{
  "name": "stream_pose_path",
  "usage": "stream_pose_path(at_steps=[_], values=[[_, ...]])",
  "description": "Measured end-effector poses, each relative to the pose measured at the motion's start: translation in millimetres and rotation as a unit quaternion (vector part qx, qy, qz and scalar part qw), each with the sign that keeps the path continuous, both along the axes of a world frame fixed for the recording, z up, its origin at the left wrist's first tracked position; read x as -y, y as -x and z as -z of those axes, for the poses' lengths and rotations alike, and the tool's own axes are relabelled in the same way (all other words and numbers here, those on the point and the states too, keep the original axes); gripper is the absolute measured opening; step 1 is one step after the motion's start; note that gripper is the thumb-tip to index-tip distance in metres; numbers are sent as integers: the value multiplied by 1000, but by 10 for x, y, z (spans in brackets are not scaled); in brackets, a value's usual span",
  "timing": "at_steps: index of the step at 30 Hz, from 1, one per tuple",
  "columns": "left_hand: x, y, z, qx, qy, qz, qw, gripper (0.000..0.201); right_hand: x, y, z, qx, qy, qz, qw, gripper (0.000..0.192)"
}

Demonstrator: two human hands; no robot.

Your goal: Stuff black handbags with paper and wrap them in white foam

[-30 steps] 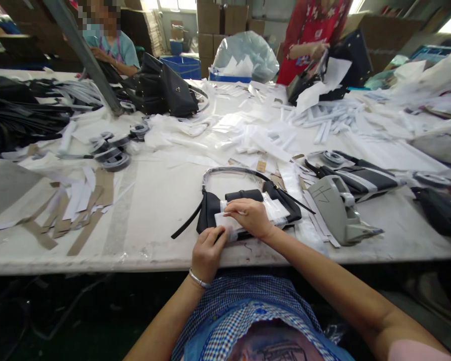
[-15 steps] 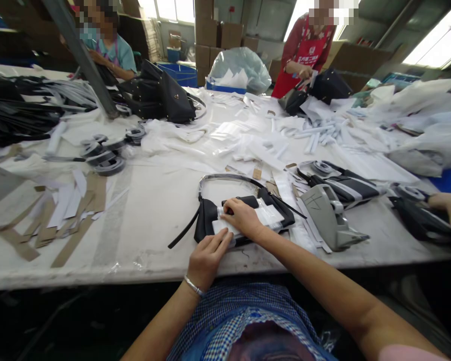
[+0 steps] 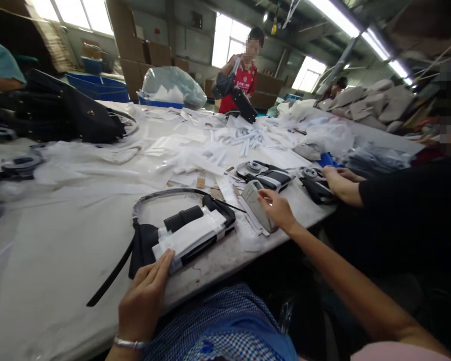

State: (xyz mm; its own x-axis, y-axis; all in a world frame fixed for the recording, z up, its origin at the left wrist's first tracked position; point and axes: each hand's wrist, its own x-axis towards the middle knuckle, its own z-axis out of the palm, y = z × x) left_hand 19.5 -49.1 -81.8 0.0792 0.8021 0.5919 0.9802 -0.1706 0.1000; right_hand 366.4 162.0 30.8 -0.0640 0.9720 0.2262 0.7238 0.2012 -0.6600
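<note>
A small black bag (image 3: 146, 240) with a curved handle (image 3: 161, 195) lies near the front edge of the white table (image 3: 52, 260). White paper wrapping (image 3: 191, 233) covers its front. My left hand (image 3: 145, 296) rests with its fingertips on the near end of the wrapped bag, holding it down. My right hand (image 3: 276, 208) has reached to the right and touches the grey tape dispenser (image 3: 257, 203), with fingers spread over its top. Nothing is lifted off the table.
A person in black sits at the right, hands (image 3: 338, 178) on a black item. Another person in a red apron (image 3: 240, 82) stands at the far end with a black bag. A large black bag (image 3: 71, 113), tape rolls (image 3: 20, 163) and paper strips (image 3: 240, 138) lie about.
My right hand left the wrapped bag and moved right to the tape dispenser. My head turned right and up, shifting the view. My left hand stayed on the bag's near end.
</note>
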Motion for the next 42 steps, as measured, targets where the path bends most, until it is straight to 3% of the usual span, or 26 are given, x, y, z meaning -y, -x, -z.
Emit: stream_pose_path(at_steps=[3, 7, 10, 14, 17, 20, 23, 25, 28, 31, 34, 37, 42], values=[[1, 5, -23, -13, -10, 0, 1000, 69, -290, -491, -100, -23, 178, 91, 980, 23], [1, 1, -60, -19, -19, 2, 1000, 69, -544, -640, -116, -70, 337, 67, 936, 29], [-2, 5, -63, -22, -32, 3, 999, 70, -646, -642, -137, -109, 406, 45, 906, 24], [-12, 12, -66, -17, -35, 12, 999, 71, -653, -685, -255, -151, 434, 37, 887, 23], [-19, 3, -92, -15, -32, 18, 999, 73, -467, -769, -434, -181, 425, 37, 886, 25], [-20, -6, -119, -12, -31, 18, 999, 73, -95, -919, -623, -206, 397, 35, 894, 27], [-20, 5, -119, -13, -33, 23, 999, 70, 344, -1096, -642, -217, 363, 52, 905, 33], [-23, 20, -107, -12, -31, 32, 999, 67, 590, -1188, -493, -219, 343, 74, 911, 35], [-26, 31, -89, 6, -28, 38, 999, 63, 800, -1250, -76, -205, 292, 91, 930, 36], [-26, 25, -81, 58, -24, 46, 997, 57, 815, -1235, 372, -145, 192, 87, 967, 40], [-25, 19, -74, 101, -16, 61, 993, 53, 693, -1206, 650, -90, 122, 93, 984, 40], [-22, 22, -64, 109, -10, 66, 992, 52, 521, -1237, 726, -24, 66, 102, 992, 33], [-6, 28, -49, 67, 2, 46, 997, 54, 409, -1455, 649, 119, -9, 110, 987, 15]])
